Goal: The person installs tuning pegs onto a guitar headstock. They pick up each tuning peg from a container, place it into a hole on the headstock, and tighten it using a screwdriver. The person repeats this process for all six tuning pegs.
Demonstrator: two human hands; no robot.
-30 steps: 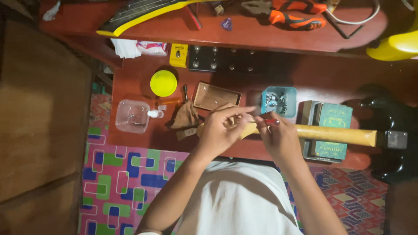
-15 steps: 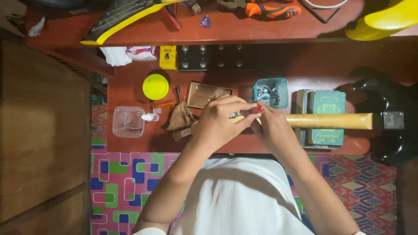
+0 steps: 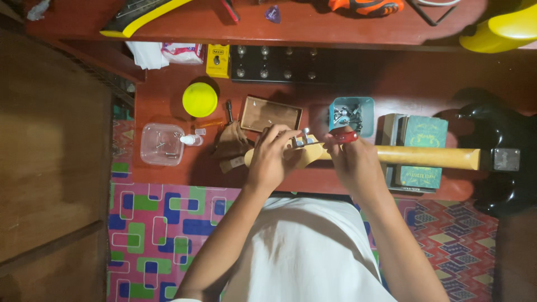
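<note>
A black electric guitar (image 3: 498, 151) lies across the red-brown table (image 3: 168, 117), its pale wooden neck (image 3: 430, 157) resting on a stack of green books (image 3: 422, 137). My left hand (image 3: 272, 158) grips the headstock (image 3: 305, 154) and its metal tuner. My right hand (image 3: 352, 159) holds a red-handled screwdriver (image 3: 342, 137) whose tip points at the tuner on the headstock.
A teal tray of metal parts (image 3: 351, 114) sits just behind my hands, with a brown box lid (image 3: 270, 113), a yellow round lid (image 3: 199, 100), a clear plastic tub (image 3: 161, 144), a small bottle (image 3: 191, 140) and a brown cloth (image 3: 231, 141). A black pedal board (image 3: 279, 64) and yellow pedal (image 3: 217, 60) stand farther back.
The view has shifted a little, so the table sits lower and more to the left. Both hands stay on the headstock; the screwdriver tip has come closer to the tuner.
</note>
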